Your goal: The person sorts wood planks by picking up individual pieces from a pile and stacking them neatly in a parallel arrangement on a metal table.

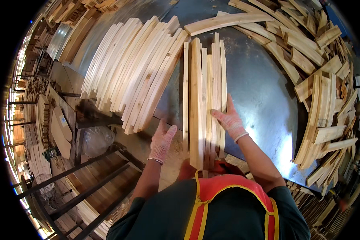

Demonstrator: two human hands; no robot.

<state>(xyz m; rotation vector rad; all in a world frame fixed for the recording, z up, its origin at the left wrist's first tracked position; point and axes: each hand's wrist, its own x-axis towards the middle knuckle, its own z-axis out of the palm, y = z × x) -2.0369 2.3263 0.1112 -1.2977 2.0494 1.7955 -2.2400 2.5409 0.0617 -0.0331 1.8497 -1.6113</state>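
A loose bundle of long pale wooden slats (pixel 209 80) lies in front of me, pointing away, with uneven ends. My right hand (pixel 231 122), in a pinkish knitted glove, grips its right side, thumb across the top and fingers along the outer edge. Left of the bundle, my left hand (pixel 163 141), gloved alike, is held apart from the wood, fingers and thumb spread and nothing in it. One wider slat (pixel 195 104) sits tilted among the others. Beyond my left hand, a broad row of similar slats (pixel 138 68) lies side by side.
A dark metal tabletop (pixel 260 92) carries the wood. On the right lies a jumbled heap of offcuts (pixel 306 52), with stacked boards (pixel 317 116) nearer me. One curved board (pixel 228 22) crosses behind the bundle. Metal rails (pixel 90 192) stand at lower left near a clear plastic bag (pixel 98 141).
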